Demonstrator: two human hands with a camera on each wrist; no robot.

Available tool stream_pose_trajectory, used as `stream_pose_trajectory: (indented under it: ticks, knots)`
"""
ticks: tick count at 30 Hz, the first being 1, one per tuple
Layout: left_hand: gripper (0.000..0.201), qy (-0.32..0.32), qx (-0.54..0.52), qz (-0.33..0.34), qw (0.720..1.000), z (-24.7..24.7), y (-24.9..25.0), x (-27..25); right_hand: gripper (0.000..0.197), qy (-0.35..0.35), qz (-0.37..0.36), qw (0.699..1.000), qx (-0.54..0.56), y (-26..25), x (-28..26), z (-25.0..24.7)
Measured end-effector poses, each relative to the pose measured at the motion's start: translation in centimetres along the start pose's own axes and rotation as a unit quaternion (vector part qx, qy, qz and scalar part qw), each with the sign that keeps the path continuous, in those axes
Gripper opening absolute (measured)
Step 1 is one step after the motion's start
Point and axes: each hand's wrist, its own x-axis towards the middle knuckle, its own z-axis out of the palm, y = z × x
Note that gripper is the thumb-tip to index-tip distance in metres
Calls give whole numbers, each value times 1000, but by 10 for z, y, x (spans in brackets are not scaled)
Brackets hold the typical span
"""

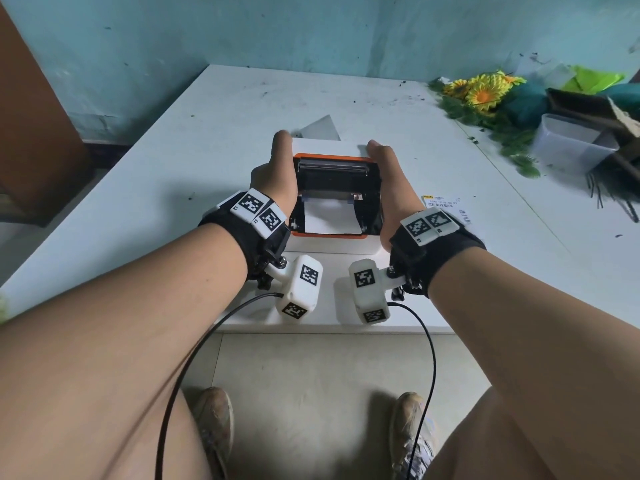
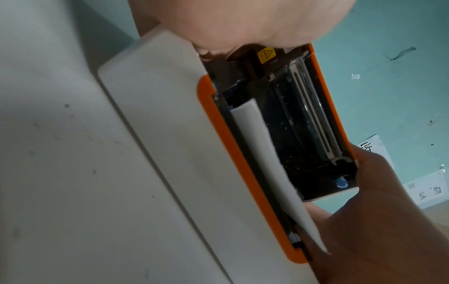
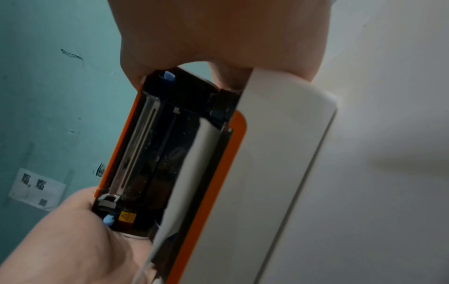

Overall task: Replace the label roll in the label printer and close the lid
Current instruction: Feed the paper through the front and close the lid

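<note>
White table (image 1: 138,188) against a teal wall: the printer (image 1: 334,249) sits near its front edge, lid (image 1: 332,166) raised, paper (image 1: 330,218) inside. Left hand (image 1: 277,171) and right hand (image 1: 389,178) grip the lid's two sides.

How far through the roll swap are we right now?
Done, it seems: white label paper sits in the printer bay, its end lying toward the front edge. In hand: the left hand and right hand grip the two sides of the orange-rimmed lid, which stands partly open. Left: press the lid shut.
</note>
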Motion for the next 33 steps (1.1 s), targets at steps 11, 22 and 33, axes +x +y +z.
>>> stream_pose_trajectory:
  ticks: [11,22,33]
  knots:
    - [62,16,11,1,1000,2,0,2,64,21,6,1000,-20,0,-2,3]
    - [56,5,-18,5,1000,-1,-1,0,57,-10,0,999,-34,-5,-9,-1]
    - [61,4,-6,5,1000,-2,-3,2,53,-35,10,999,-38,-8,-13,-2]
